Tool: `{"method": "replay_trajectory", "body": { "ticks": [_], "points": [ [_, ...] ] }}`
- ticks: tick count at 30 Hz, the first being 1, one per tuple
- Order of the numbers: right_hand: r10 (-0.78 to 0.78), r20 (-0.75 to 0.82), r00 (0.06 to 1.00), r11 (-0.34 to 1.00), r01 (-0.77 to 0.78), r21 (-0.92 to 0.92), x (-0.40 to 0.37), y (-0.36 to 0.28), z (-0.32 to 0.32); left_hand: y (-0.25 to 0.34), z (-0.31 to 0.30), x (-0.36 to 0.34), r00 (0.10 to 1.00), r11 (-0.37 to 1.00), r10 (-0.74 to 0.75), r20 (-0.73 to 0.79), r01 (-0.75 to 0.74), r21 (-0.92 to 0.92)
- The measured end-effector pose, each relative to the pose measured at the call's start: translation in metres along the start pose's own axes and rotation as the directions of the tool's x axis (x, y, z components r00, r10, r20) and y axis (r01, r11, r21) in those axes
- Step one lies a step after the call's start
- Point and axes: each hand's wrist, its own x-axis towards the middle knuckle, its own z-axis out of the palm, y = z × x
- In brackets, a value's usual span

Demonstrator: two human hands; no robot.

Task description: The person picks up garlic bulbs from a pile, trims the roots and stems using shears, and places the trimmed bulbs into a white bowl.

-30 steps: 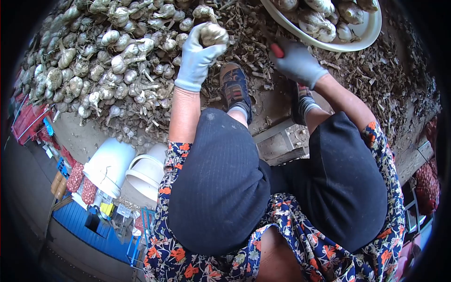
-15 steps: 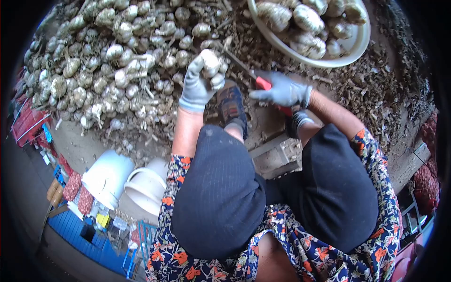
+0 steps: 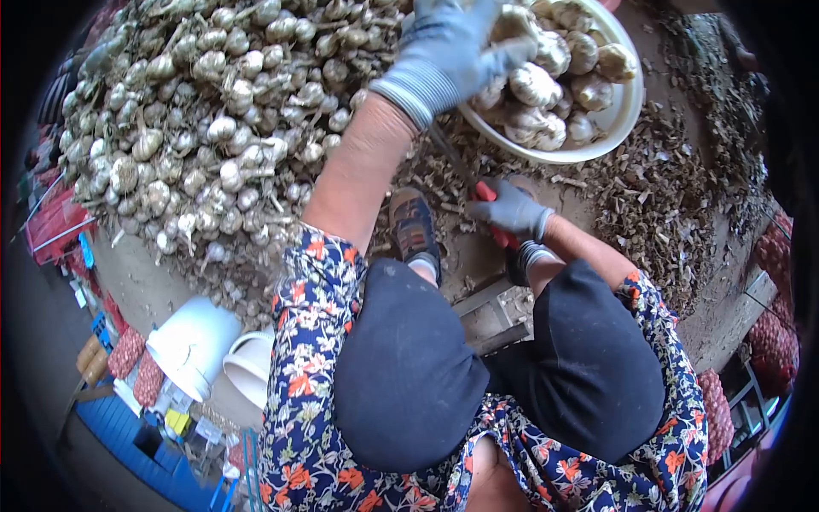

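My left hand (image 3: 448,55), in a grey glove, reaches over the left rim of a white basin (image 3: 630,119). Its thumb and fingers are around a garlic bulb (image 3: 514,24) at the top edge; motion blur and the frame's edge hide part of this grip. Large garlic bulbs (image 3: 536,85) lie in the basin. Below it, my gloved right hand (image 3: 518,212) is closed around the red handle of a knife (image 3: 485,190). Its long dark blade points up and left, toward my left wrist.
A big heap of garlic (image 3: 196,128) spreads across the upper left. Dry peelings and stalk bits (image 3: 661,196) litter the ground at right. White buckets (image 3: 192,341) stand lower left; filled red net bags (image 3: 772,328) are at the right edge. My sandalled foot (image 3: 414,226) is between.
My left hand has moved up and right from beside the blade to the basin, taking a garlic bulb along. My right hand has lowered slightly with the knife. The view has shifted.
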Motion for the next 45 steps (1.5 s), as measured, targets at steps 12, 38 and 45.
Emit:
{"method": "replay_trajectory", "body": {
  "ticks": [12, 38, 45],
  "points": [
    [0.119, -0.062, 0.991, 0.993, -0.118, 0.019, 0.002, 0.006, -0.006, -0.104, -0.007, -0.170, 0.340, 0.361, -0.933, 0.121, 0.877, 0.318],
    [-0.390, -0.301, 0.870, 0.828, 0.188, -0.528, 0.035, 0.003, 0.007, -0.026, -0.029, -0.159, 0.455, 0.674, -0.698, 0.553, 0.679, 0.292],
    [-0.397, -0.219, 0.891, 0.682, 0.127, -0.721, -0.003, 0.011, 0.004, -0.026, -0.017, -0.202, 0.461, -0.417, -0.762, 0.455, 0.188, -0.889]
  ]
}}
